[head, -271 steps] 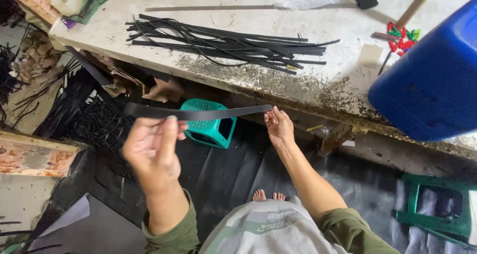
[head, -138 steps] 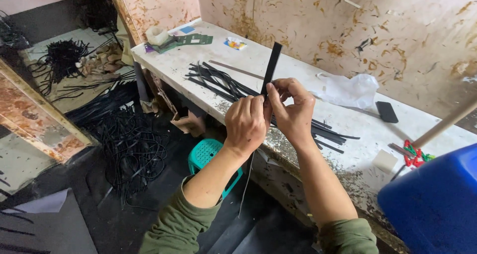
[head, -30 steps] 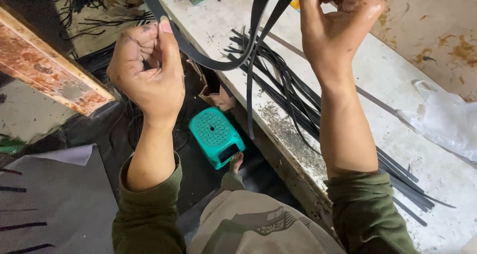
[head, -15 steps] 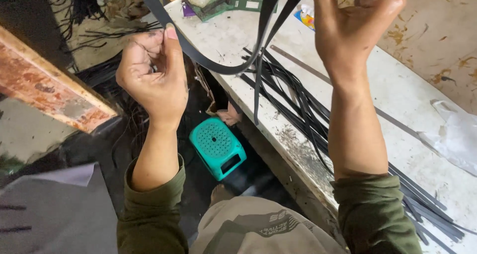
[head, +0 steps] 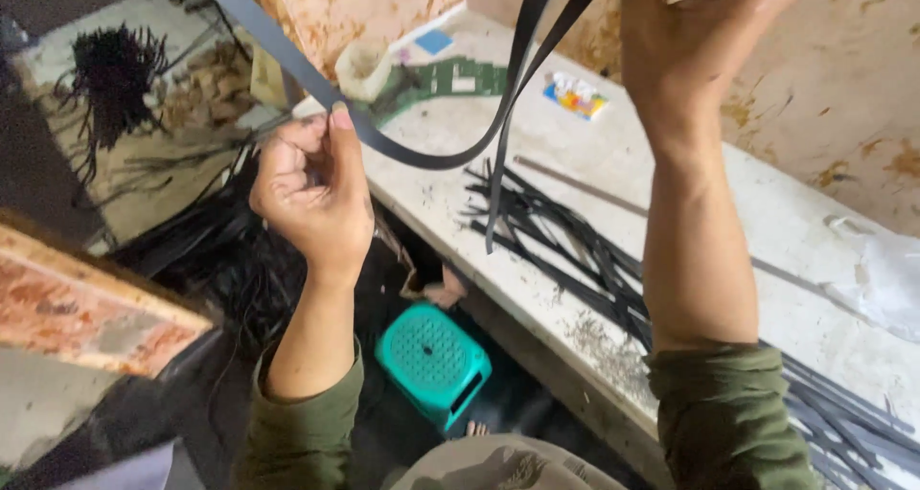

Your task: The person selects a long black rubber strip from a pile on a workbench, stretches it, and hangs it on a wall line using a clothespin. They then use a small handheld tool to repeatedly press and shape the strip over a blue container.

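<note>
Left hand: your left hand (head: 311, 193) is pinching the black strip (head: 422, 155) in a tight grip.
Right hand: your right hand (head: 700, 30) is gripping the strip's ends at 1 o'clock.
Strip: looping above the counter (head: 575, 174).
Stool: a teal stool (head: 433, 361) is sitting at 6 o'clock.

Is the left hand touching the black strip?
Touching. The head view shows the left hand pinching the black strip between thumb and fingers where the strip passes over it.

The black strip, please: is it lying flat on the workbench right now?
No, the black strip hangs in a curve above the workbench, held up between the left hand and the raised right hand.
</note>
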